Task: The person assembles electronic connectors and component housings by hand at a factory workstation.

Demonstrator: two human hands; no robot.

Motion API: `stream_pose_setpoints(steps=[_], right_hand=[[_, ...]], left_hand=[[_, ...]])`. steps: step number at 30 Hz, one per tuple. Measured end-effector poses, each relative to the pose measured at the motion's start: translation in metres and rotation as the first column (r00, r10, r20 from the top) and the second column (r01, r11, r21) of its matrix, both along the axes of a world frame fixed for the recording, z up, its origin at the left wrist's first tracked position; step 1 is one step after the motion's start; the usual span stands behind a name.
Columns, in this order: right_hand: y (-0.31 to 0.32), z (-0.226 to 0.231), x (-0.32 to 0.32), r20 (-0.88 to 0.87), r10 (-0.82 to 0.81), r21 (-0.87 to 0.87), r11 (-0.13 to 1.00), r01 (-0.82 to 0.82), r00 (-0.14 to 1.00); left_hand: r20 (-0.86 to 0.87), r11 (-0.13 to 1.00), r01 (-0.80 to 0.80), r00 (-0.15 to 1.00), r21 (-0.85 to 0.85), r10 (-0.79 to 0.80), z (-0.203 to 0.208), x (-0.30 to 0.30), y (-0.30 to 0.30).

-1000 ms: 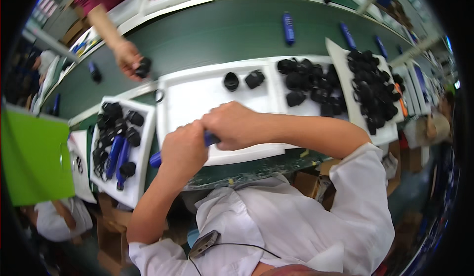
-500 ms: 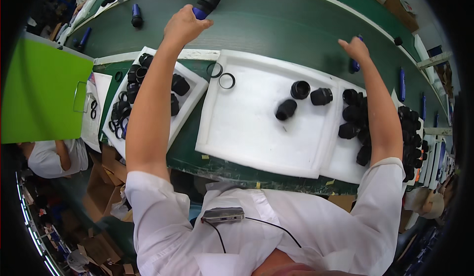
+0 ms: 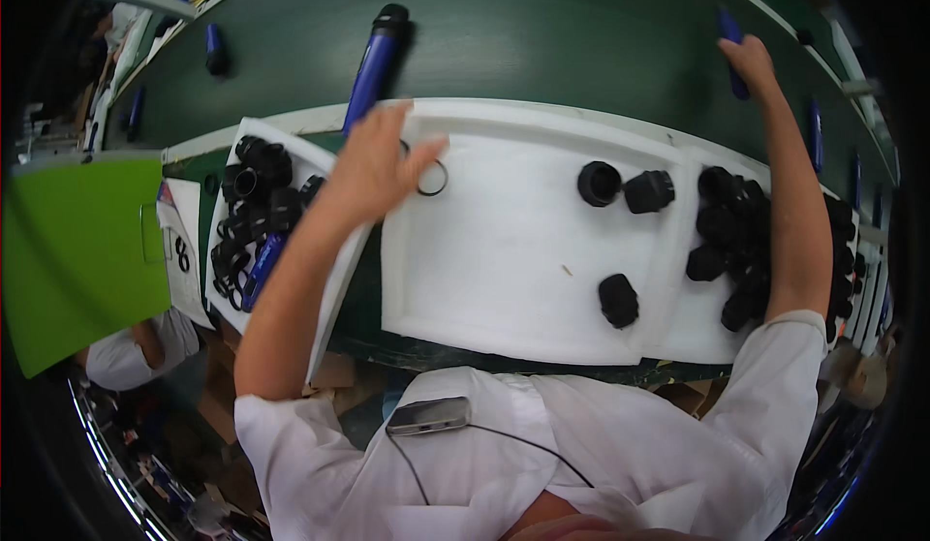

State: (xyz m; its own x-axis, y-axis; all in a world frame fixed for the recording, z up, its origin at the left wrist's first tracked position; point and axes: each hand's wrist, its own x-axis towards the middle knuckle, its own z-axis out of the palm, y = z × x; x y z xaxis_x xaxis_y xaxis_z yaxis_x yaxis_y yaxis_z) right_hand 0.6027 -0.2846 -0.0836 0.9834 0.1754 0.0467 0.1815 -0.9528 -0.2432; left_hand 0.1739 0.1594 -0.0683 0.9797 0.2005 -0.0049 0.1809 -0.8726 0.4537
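Observation:
My left hand, blurred by motion, has its fingers and thumb apart above the left rim of a white foam tray. Just beyond its fingertips, a blue microphone with a black head lies on the dark green surface. A black ring sits in the tray beside my left thumb; another is mostly hidden by the hand. At the far right, my right hand is closed round a blue microphone handle. Three black microphone heads stand or lie in the tray.
A smaller foam tray at left holds black parts, rings and a blue handle. More black heads are heaped at right. Blue microphones lie at far left and far right. A green panel stands at left.
My left hand has let go of the blue microphone and drawn back toward me. My right hand has shifted rightward with the handle. One black head now lies nearer me in the tray.

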Motion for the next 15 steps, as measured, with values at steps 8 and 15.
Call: stream_pose_setpoints(steps=[8, 15], right_hand=[[0.084, 0.066, -0.141, 0.014, 0.471, 0.747, 0.582, -0.323, 0.882], [0.115, 0.12, -0.334, -0.137, 0.776, 0.907, 0.349, -0.238, 0.615]], left_hand=[[0.221, 0.992, 0.09, 0.969, 0.088, -0.107, -0.04, -0.093, -0.091], [0.284, 0.775, 0.081, 0.95, -0.626, 0.129, 0.027, -0.106, -0.14]])
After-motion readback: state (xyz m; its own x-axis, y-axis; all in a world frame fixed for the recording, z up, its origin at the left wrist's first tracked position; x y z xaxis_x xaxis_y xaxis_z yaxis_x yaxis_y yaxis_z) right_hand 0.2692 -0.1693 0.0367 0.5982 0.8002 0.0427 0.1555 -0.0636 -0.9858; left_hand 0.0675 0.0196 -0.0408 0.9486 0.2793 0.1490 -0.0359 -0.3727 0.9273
